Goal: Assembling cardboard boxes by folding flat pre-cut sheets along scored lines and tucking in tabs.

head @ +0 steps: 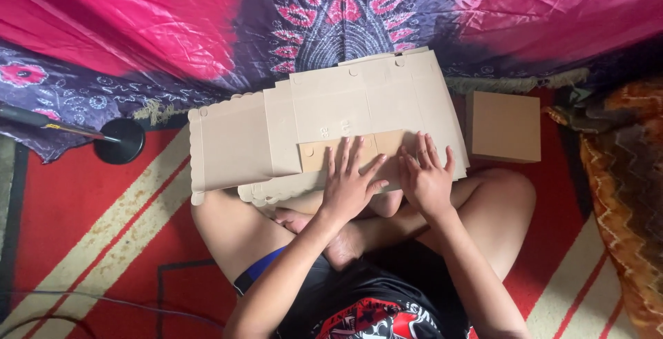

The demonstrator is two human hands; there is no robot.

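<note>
Two hands — left hand (349,186), right hand (427,179) — both flat, fingers spread. One stack of flat cardboard blanks (331,118); how many sheets it holds cannot be told. One folded box (503,126). One round black stand base (119,140). One cloth (138,21) — one rug (76,208).

Black printed shirt; blue-edged shorts
</note>
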